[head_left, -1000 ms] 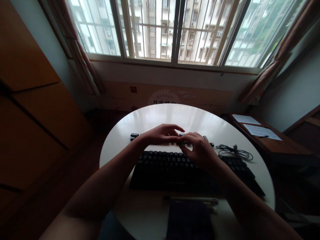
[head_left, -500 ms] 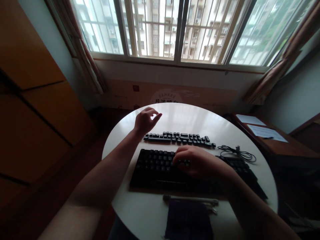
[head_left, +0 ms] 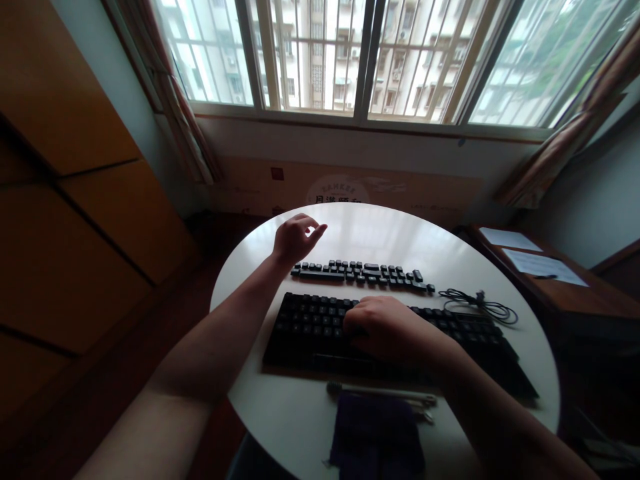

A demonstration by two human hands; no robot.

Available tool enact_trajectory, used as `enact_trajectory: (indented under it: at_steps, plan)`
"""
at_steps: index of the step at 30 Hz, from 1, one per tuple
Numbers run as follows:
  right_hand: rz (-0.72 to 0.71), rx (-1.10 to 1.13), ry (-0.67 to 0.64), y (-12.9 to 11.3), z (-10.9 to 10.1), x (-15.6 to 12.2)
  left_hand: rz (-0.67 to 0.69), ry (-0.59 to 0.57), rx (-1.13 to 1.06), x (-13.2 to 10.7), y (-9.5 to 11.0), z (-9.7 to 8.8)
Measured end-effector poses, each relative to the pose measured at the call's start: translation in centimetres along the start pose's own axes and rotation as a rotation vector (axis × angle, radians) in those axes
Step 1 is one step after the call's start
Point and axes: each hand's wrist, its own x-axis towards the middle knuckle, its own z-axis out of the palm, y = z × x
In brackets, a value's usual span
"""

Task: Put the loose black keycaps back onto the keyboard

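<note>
The round white table (head_left: pixel 380 230) carries everything within reach, and the black keyboard (head_left: pixel 310 327) lies flat across its middle, broad enough that it should sit steady under light pressure. The right hand (head_left: pixel 377 323) is curled over the keyboard's centre, its fingertips tucked out of sight, so I cannot tell whether they grip anything; a straight, vertical push or pull there would likely serve better than a sideways twist. The left hand (head_left: pixel 295 239) is half open at the far left of the table, thumb and forefinger curved with a gap between them, apparently holding nothing; it would do more good bracing the keyboard's left edge. The dark cloth (head_left: pixel 377 433) and the slim brush-like tool (head_left: pixel 395 395) lie on the near side, the coiled cable (head_left: pixel 475 305) beyond the keyboard's right part. The loose keycaps (head_left: pixel 320 274) lie in rows just beyond the keyboard, and taking them in order, checking each one's orientation, seems the surest way.
</note>
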Motion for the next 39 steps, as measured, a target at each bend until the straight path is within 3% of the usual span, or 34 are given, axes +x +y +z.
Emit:
enact_trajectory:
  at_steps: [14, 27, 39]
  plan:
    - [0.083, -0.059, -0.072, -1.2, -0.2, 0.1, 0.002, 0.011, -0.025, -0.1, -0.4, 0.0]
    - [0.067, -0.051, -0.060, -1.7, -0.3, 0.2, 0.008, 0.043, -0.034, 0.1, -0.3, -0.3]
    - [0.172, -0.045, -0.102, -2.0, 0.0, 0.0, 0.001, 0.058, -0.058, 0.2, -0.3, -0.4]
